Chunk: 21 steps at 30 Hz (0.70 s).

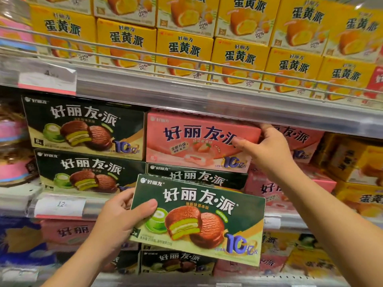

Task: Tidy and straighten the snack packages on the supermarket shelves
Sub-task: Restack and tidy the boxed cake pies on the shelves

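Landmark: pink strawberry box [199, 141], sitting on top of a green matcha box on the middle shelf. The right hand [267, 148] grips the pink box's right end, thumb on the front face, fingers over the top edge, likely to pull it off the green stack where it looks misplaced. Below the pink box, off the shelf, the left hand [122, 216] holds a loose green box [199, 220] by its left end, thumb on the front, apparently waiting to fill that slot. More pink boxes [298, 139] sit right of the landmark.

You hold a green box [198, 219] of chocolate pies tilted in front of the shelf, while your other hand grips a pink box [199, 141] stacked on a dark one.
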Motion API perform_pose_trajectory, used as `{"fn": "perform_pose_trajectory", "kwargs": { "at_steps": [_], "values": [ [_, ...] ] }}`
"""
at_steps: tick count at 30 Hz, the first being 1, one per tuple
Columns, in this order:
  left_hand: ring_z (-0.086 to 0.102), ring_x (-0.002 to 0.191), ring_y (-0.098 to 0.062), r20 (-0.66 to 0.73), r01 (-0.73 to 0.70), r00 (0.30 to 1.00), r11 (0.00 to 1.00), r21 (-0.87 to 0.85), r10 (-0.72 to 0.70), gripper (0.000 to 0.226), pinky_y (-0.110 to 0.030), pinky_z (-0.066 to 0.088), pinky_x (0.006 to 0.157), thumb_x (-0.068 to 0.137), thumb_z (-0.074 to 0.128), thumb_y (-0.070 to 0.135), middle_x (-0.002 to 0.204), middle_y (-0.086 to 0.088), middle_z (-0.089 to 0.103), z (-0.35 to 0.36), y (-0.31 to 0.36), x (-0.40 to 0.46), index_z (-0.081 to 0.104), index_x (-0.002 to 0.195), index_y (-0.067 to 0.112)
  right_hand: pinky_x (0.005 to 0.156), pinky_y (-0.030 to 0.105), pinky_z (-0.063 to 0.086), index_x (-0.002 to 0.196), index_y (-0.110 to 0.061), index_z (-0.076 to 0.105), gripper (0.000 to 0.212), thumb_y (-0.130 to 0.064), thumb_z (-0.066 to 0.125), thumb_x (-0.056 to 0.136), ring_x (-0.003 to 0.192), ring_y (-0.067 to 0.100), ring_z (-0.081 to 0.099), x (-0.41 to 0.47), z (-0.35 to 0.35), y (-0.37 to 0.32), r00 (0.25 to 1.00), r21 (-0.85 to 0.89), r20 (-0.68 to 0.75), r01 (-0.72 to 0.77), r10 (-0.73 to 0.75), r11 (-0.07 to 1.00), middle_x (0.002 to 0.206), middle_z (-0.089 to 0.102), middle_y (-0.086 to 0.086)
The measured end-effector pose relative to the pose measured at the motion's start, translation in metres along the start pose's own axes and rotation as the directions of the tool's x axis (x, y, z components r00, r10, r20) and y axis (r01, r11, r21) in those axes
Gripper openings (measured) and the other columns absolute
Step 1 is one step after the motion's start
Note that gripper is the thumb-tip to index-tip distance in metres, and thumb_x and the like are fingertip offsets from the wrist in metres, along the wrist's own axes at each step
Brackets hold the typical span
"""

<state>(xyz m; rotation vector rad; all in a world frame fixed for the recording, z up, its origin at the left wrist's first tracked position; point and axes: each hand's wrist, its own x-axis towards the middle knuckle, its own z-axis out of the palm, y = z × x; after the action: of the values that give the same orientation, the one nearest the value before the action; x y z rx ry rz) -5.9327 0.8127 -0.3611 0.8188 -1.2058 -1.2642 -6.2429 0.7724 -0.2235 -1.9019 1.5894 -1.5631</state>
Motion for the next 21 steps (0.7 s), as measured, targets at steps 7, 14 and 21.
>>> {"fn": "perform_pose_trajectory", "kwargs": {
  "at_steps": [7, 14, 21],
  "values": [
    [0.073, 0.086, -0.032, 0.096, 0.023, 0.995, 1.000, -0.012, -0.022, 0.047, -0.031, 0.058, 0.063, 0.055, 0.087, 0.037, 0.100, -0.013, 0.075, 0.018, -0.007, 0.002, 0.075, 0.098, 0.022, 0.081, 0.046, 0.059, 0.102, -0.050, 0.061, 0.045, -0.045, 0.083, 0.062, 0.091, 0.012, 0.070, -0.020, -0.050, 0.018, 0.992, 0.073, -0.122, -0.012, 0.021, 0.997, 0.097, 0.073, -0.010],
    [0.073, 0.089, -0.033, 0.162, 0.058, 0.985, 0.998, -0.005, -0.056, 0.042, -0.034, 0.060, 0.065, 0.057, 0.090, 0.018, 0.100, -0.013, 0.075, 0.062, -0.019, 0.002, 0.075, 0.096, 0.026, 0.067, 0.035, 0.059, 0.102, -0.055, 0.059, 0.046, -0.040, 0.084, 0.066, 0.092, 0.017, 0.070, -0.029, -0.116, 0.050, 0.977, 0.078, -0.208, -0.040, 0.056, 0.996, 0.104, 0.068, -0.006],
    [0.073, 0.089, -0.031, 0.095, 0.003, 0.995, 1.000, 0.026, -0.005, 0.039, -0.034, 0.060, 0.068, 0.059, 0.081, 0.026, 0.100, -0.012, 0.075, 0.129, -0.032, 0.004, 0.075, 0.098, 0.021, 0.080, 0.042, 0.059, 0.119, -0.029, 0.059, 0.053, -0.028, 0.083, 0.073, 0.095, 0.015, 0.068, -0.009, -0.175, 0.102, 0.986, 0.069, -0.158, -0.041, 0.052, 0.997, 0.106, 0.070, -0.002]
  ]
}}
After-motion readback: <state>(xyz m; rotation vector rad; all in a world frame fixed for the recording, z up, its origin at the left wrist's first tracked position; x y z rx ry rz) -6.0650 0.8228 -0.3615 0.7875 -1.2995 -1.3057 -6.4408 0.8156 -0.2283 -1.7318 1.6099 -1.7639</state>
